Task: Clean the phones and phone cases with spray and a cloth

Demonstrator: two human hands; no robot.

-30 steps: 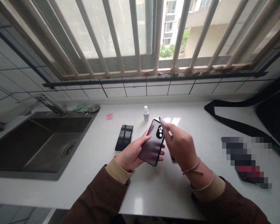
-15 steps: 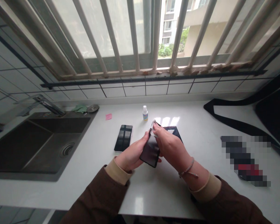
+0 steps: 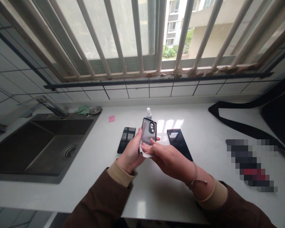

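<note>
The left hand [image 3: 130, 155] is gripping a phone case [image 3: 147, 133] by its long sides, above the middle of the counter [image 3: 97, 190], probably to keep it steady; its frosted back is facing up (the pale camera openings are suggesting nothing is inside). The right hand [image 3: 167, 159], fingers nearly straight, is holding a white wipe [image 3: 145, 155] against the case's near end, seemingly to spread the pressure evenly. One dark phone [image 3: 126, 140] is lying toward the sink's [image 3: 38, 179] right edge and a second phone [image 3: 180, 145] beyond the right hand, both perhaps sitting apart for easy reach. A small bottle [image 3: 148, 111] is standing nearer the counter's back edge, partly hidden by the case.
</note>
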